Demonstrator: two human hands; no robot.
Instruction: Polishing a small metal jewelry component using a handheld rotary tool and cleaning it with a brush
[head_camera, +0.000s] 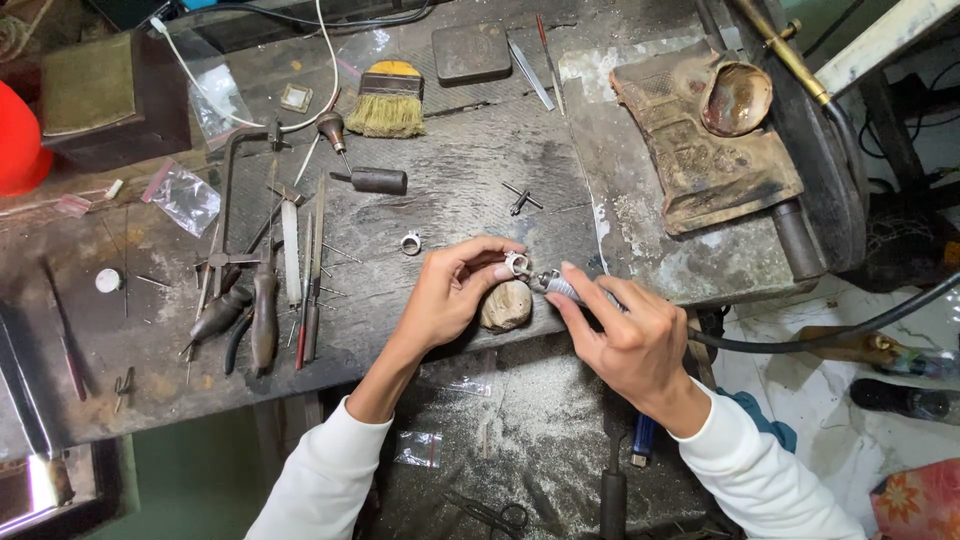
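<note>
While L hand (445, 300) pinches ring (516, 264) on wooden peg (506, 305), R hand (625, 340) grips rotary handpiece (560, 287), long axis pointing up-left, tip touching ring.

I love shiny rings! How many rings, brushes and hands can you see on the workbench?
Rings: 2, one held in the left hand at, one lying on the bench
Brushes: 1, yellow bristles
Hands: 2, the right hand holds a rotary handpiece
Total: 5
</note>
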